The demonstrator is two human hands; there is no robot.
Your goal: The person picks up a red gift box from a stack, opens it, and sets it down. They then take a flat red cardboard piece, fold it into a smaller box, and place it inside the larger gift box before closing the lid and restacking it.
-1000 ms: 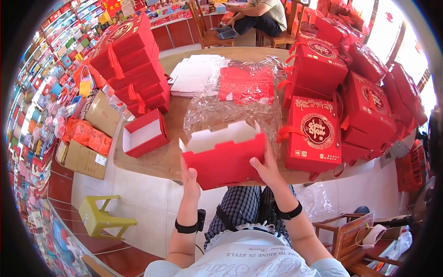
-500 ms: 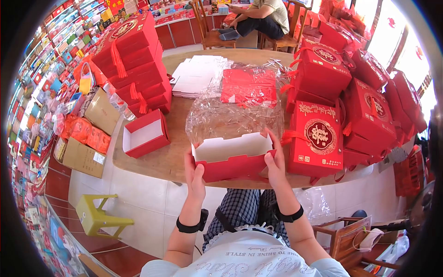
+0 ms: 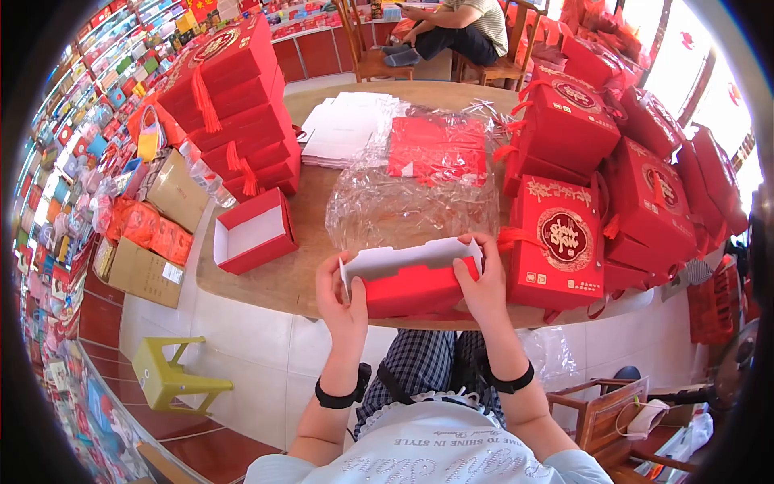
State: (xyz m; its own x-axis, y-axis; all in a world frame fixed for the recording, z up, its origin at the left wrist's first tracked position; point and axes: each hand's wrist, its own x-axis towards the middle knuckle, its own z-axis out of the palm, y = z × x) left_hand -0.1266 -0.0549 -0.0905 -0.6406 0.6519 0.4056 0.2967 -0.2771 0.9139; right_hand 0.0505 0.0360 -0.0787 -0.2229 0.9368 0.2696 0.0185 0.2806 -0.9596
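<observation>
Between my two hands is a red cardboard box [image 3: 415, 292] with a white inside and notched top edges, held at the table's near edge. My left hand [image 3: 342, 302] grips its left end, thumb on the red front panel. At the right end, my right hand [image 3: 484, 284] has its thumb pressed on the front panel and its fingers behind the corner. The front panel leans inward. Just beyond the box lies crumpled clear plastic wrap [image 3: 407, 214], with flat red card pieces [image 3: 438, 149] on it. A smaller open red box [image 3: 256, 234] with a white inside stands to the left.
Stacked red boxes with tassels [image 3: 234, 105] rise at the table's left. More red gift boxes [image 3: 558, 234] crowd the right side. White flat card sheets [image 3: 348, 125] lie at the back. A green stool [image 3: 169, 375] stands on the floor, and a person [image 3: 459, 36] sits beyond the table.
The front panel of the box has tipped inward under my thumbs. Both hands have shifted slightly right, and my left thumb has moved higher on the panel.
</observation>
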